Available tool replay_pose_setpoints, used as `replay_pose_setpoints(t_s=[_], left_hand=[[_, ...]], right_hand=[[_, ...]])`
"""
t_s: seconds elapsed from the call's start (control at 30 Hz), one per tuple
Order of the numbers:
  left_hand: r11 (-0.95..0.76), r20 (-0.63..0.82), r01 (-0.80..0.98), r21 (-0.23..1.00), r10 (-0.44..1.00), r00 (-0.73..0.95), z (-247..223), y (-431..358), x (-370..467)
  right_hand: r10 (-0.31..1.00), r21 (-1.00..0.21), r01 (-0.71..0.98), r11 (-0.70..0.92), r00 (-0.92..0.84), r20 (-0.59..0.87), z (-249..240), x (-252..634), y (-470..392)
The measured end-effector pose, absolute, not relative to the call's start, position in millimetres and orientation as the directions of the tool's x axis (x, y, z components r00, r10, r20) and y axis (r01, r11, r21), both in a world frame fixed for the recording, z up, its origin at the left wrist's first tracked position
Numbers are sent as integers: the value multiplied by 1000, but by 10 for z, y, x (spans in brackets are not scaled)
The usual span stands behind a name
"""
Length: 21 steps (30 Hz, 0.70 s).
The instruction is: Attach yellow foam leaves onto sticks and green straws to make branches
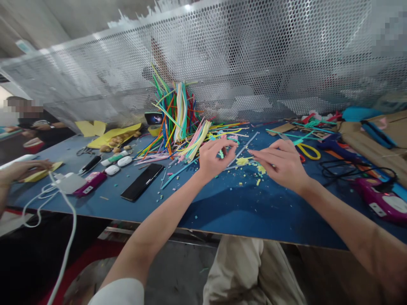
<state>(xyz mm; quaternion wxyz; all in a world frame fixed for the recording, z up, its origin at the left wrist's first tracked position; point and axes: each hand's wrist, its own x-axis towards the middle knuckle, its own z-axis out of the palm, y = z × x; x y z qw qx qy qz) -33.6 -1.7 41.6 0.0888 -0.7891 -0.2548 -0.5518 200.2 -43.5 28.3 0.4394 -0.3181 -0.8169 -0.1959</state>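
My left hand (216,156) is curled with thumb and forefinger close together near a small bit of teal; whatever they pinch is too small to name. Opposite it, my right hand (281,163) has its fingers pressed together at the tips, and what they hold I cannot make out. Between and below the hands lie yellow fuzzy pieces (243,161) and small scattered scraps. A pale, thin stick (244,147) lies slantwise behind them. Just past my right hand is a yellow loop handle (310,151). Many coloured pipe cleaners (181,112) stand bunched behind my left hand.
A black phone (143,182), a purple device (90,184) and a white earbud case (124,161) lie on the left. Another person's hand (28,168) is at the left edge. A purple glue gun (380,199) and black cable lie right. A perforated metal screen (203,63) stands behind.
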Motion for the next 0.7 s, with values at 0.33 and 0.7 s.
replay_pose_setpoints(t_s=[0.33, 0.7], left_hand=[[-890, 825, 441, -117, 160, 542, 297, 60, -370], [-912, 709, 396, -105, 210, 673, 313, 19, -351]], right_hand=[[352, 202, 685, 700, -576, 738, 383, 2048, -458], [386, 169, 629, 759, -643, 661, 386, 2074, -462]])
